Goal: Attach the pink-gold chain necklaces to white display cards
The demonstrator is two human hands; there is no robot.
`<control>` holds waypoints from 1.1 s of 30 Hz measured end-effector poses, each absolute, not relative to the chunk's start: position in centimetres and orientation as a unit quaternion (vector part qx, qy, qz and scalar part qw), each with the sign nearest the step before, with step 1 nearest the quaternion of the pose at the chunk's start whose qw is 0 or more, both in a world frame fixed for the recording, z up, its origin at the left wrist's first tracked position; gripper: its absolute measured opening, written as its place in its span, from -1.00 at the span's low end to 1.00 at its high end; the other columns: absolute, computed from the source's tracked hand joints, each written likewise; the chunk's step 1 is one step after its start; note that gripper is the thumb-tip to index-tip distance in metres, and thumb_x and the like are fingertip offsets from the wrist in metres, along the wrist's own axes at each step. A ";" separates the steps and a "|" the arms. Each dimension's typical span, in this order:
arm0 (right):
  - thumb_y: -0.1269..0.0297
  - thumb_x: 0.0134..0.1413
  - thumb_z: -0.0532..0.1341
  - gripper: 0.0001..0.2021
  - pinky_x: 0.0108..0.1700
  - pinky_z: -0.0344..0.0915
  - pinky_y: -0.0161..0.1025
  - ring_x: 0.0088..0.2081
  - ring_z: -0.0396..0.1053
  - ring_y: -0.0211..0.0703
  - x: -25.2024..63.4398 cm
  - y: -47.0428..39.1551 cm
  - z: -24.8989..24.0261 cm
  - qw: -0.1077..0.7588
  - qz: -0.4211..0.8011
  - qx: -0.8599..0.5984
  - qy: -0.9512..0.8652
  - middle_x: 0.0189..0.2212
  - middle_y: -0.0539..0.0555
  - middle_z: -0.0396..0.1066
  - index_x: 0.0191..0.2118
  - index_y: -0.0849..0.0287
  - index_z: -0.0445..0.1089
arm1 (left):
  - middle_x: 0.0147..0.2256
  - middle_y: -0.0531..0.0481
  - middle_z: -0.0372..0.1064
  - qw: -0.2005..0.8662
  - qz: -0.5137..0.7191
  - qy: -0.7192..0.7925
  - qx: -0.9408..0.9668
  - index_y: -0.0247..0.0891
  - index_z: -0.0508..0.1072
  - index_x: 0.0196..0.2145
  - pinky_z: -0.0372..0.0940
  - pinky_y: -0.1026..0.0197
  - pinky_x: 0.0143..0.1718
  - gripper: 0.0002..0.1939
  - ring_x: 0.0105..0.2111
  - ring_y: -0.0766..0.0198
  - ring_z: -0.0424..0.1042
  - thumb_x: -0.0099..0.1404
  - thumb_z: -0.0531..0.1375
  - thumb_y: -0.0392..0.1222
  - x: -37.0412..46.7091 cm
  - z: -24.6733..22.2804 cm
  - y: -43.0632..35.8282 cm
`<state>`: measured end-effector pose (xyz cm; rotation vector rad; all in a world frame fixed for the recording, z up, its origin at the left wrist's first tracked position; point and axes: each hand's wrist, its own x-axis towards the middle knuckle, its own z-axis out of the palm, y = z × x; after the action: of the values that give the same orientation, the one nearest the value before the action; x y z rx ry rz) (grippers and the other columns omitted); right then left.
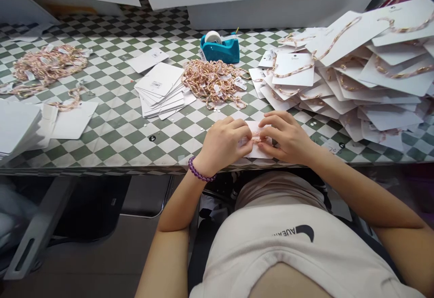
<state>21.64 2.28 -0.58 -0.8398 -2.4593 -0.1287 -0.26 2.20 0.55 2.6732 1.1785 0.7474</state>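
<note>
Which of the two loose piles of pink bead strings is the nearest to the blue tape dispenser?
The middle pile, right in front of the tape dispenser; the other pile lies at the table's far left side.

Soft, even light, darker beneath the table; edges look stretched, the hands slightly soft.

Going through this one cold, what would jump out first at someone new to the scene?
Probably the sprawling heap of white cards strung with pink beads on the right of the green-and-white checked tabletop. Next, the teal tape dispenser at the back, just behind a loose tangle of pink bead strings. Front and center, the left hand and right hand meet over a white card.
</note>
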 end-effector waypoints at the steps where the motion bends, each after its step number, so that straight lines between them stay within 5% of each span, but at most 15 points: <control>1: 0.25 0.18 0.24 -0.89 0.05 0.32 -0.04 0.03 0.32 0.02 21.7 2.3 -0.6 0.268 -0.047 -0.314 -0.910 -0.18 0.14 0.44 -0.29 0.18 0.38 | -0.29 0.03 0.52 0.064 0.250 0.390 0.884 -0.24 0.50 -0.41 0.28 0.16 -0.26 -0.85 -0.33 0.22 0.35 0.29 0.17 -0.20 -0.3 0.5 2.2; 9: 0.36 0.16 0.26 -0.96 0.03 0.37 -0.14 -0.03 0.36 -0.07 21.8 2.5 -0.4 0.303 -0.021 -0.269 -0.914 -0.25 0.06 0.50 -0.27 0.17 0.39 | -0.29 0.03 0.52 0.080 0.255 0.391 0.881 -0.26 0.46 -0.45 0.30 0.17 -0.22 -0.81 -0.30 0.22 0.35 0.30 0.18 -0.18 -0.3 0.3 2.2; 23: 0.24 0.17 0.24 -0.84 -0.06 0.33 -0.11 -0.09 0.34 -0.05 21.1 2.0 -0.2 0.269 -0.076 -0.308 -0.910 -0.30 0.09 0.44 -0.39 0.17 0.35 | -0.30 0.00 0.51 0.086 0.267 0.376 0.883 -0.26 0.44 -0.48 0.30 0.16 -0.23 -0.76 -0.30 0.21 0.35 0.31 0.19 -0.12 -0.2 0.3 2.3; 33: 0.34 0.20 0.25 -0.90 -0.08 0.43 -0.21 -0.15 0.40 -0.16 21.7 2.3 -0.2 0.323 -0.013 -0.259 -0.910 -0.26 0.05 0.53 -0.16 0.17 0.42 | -0.33 0.03 0.50 0.096 0.278 0.388 0.873 -0.25 0.40 -0.53 0.28 0.19 -0.28 -0.74 -0.34 0.25 0.36 0.31 0.21 -0.14 -0.4 0.3 2.2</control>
<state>21.69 2.31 -0.25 -0.6798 -2.3882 -0.0346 -0.38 2.21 0.27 2.5875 1.1507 0.8223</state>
